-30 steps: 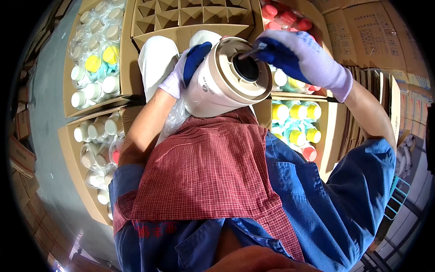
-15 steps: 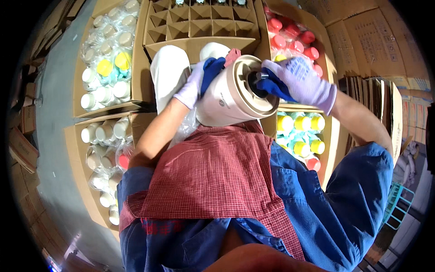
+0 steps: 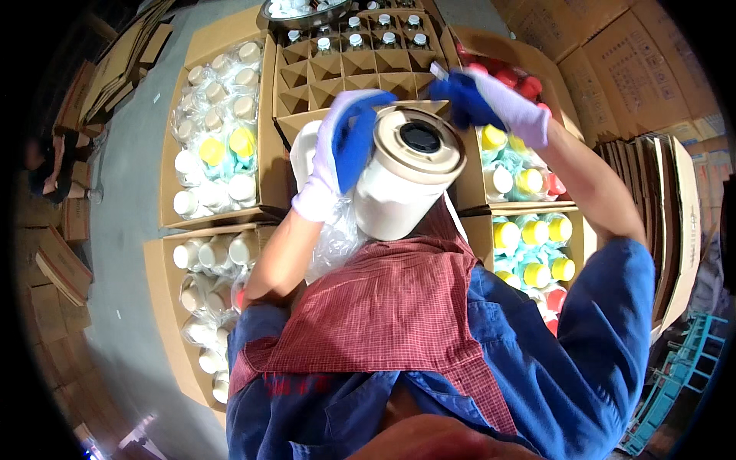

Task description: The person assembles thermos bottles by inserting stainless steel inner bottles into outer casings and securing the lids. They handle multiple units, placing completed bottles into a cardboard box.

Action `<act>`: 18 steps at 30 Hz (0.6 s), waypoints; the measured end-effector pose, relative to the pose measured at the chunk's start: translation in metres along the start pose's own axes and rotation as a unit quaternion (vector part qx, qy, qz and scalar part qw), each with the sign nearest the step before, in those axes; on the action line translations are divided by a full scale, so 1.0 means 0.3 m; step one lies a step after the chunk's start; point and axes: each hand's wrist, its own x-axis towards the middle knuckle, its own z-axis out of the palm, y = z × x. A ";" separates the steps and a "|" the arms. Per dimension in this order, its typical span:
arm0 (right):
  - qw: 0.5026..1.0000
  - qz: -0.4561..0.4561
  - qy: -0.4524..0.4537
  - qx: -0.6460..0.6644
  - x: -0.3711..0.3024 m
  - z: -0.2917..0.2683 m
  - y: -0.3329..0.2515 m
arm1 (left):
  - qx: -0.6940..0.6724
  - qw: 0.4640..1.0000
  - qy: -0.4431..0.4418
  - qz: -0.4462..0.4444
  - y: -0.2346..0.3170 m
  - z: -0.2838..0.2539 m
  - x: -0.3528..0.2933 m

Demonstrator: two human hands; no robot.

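Note:
A cream cylinder (image 3: 399,203), looking like a vacuum flask body, stands in my lap with its end facing up. A black round piece (image 3: 420,137) sits in the middle of that end. My left hand (image 3: 341,149), in a lilac glove with a blue palm, is cupped round the cylinder's left side. Beyond the cylinder's right rim, my right hand (image 3: 491,103) is raised, its fingers closed on a small shiny piece (image 3: 438,70) too small to name. Clear plastic wrap (image 3: 335,238) lies against the cylinder's left side.
Ahead is a divided carton (image 3: 349,82) with several white-topped clear bottles; a bowl (image 3: 307,19) of white pieces stands beyond. Open cartons of wrapped, capped containers flank me, one at the left (image 3: 170,184). Flattened cardboard (image 3: 648,222) and a blue-green rack (image 3: 675,383) are at right.
My right hand has lifted off the black piece and moved up and away with the shiny piece. The cylinder has gone from tilted to more upright. The whole view has shifted.

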 end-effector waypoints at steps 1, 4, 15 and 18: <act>0.996 -0.068 0.058 0.031 0.102 -0.029 0.060 | -0.006 0.997 -0.056 0.049 0.033 -0.010 0.016; 0.977 -0.091 0.195 -0.007 0.442 -0.197 0.461 | 0.187 0.966 -0.130 0.123 -0.019 -0.031 0.070; 0.867 -0.057 0.147 -0.473 1.151 0.000 1.045 | 0.150 0.983 -0.101 0.014 -0.247 -0.129 0.086; 0.865 -0.010 0.069 -0.497 1.257 -0.001 1.033 | 0.139 0.986 -0.094 0.003 -0.291 -0.115 0.146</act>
